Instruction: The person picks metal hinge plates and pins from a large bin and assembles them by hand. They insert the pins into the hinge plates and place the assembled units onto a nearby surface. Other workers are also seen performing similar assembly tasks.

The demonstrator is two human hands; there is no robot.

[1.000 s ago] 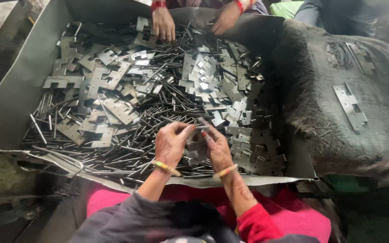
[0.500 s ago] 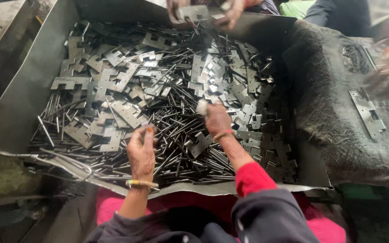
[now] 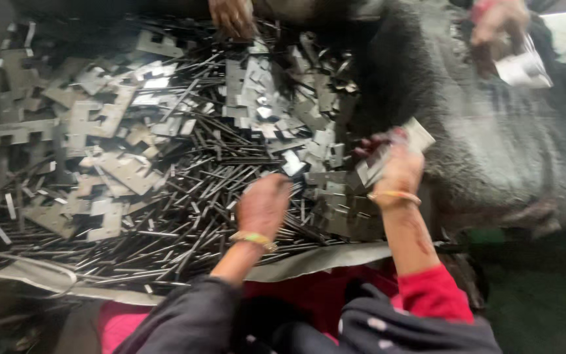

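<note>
My right hand (image 3: 393, 172) is lifted at the right edge of the tray (image 3: 335, 257), its fingers (image 3: 371, 145) closed on a flat metal plate (image 3: 409, 141). The plate's long axis runs up and to the right, out past the fingertips toward the dark cloth (image 3: 492, 151); blur hides how tight the grip is. My left hand (image 3: 263, 206) lies lower, palm down on the heap of thin rods (image 3: 204, 190), fingers curled narrow. I cannot tell whether it pinches a rod or just rests there. The rods run mostly left to right under it, and loose plates (image 3: 257, 92) are piled beyond. Across the tray, another person's hand (image 3: 232, 14) reaches in.
</note>
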